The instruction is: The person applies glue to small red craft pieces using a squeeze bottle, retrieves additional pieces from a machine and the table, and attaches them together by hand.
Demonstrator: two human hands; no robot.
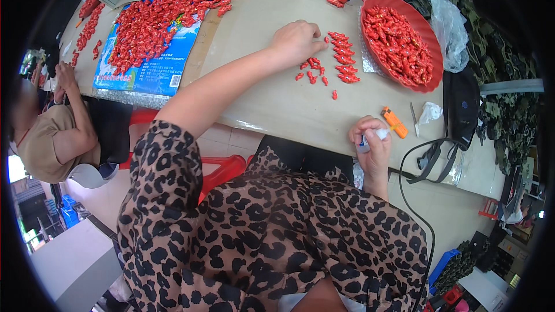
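Observation:
My left hand (296,44) reaches over the table with its fingers curled together beside a column of red figures (343,58). A tiny red piece (326,39) shows right at its fingertips; whether they grip it I cannot tell. Several loose small red pieces (313,75) lie below that hand. Near the table's front edge, my right hand (373,143) is closed around a small white squeeze bottle (382,134), its thin nozzle pointing right. Most of the bottle is hidden by my fingers. An orange lighter (394,122) lies just beyond the nozzle.
A red bowl (437,78) full of red figures stands at right, by a clear plastic bag (450,32), tweezers (414,119) and a black bag (462,104). More figures (144,34) cover a blue sheet (139,84) at left. Another person (60,133) sits at far left.

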